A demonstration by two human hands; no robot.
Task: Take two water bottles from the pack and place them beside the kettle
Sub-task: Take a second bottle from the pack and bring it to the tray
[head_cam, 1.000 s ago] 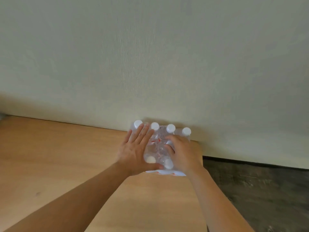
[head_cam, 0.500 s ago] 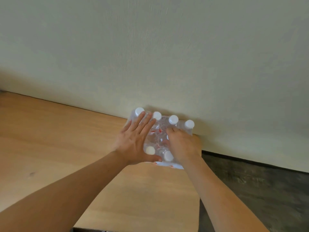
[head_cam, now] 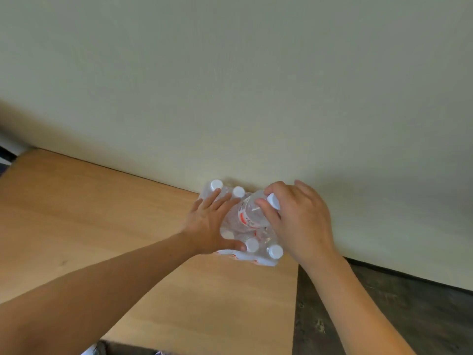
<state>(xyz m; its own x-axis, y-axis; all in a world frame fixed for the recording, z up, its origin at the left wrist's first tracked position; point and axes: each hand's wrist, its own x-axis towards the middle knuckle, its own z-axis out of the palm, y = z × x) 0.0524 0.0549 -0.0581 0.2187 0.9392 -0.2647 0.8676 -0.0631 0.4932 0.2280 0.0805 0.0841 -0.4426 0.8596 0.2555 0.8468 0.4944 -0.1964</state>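
Observation:
A shrink-wrapped pack of water bottles point(head_cam: 256, 258) with white caps stands on the wooden table against the wall, near the table's right edge. My right hand point(head_cam: 299, 221) grips the neck of one clear water bottle point(head_cam: 249, 213) with a red-and-white label, which is tilted and raised partly above the pack. My left hand point(head_cam: 208, 221) lies flat on the pack's left side, fingers spread, pressing it down. No kettle is in view.
The wooden table point(head_cam: 102, 226) stretches left and toward me; its right edge runs just right of the pack. A dark floor point(head_cam: 384, 303) lies beyond that edge. A pale wall point(head_cam: 230, 85) rises directly behind the pack.
My right hand has closed on one bottle's neck and pulled it up and tilted out of the pack. My left hand stays pressed on the pack.

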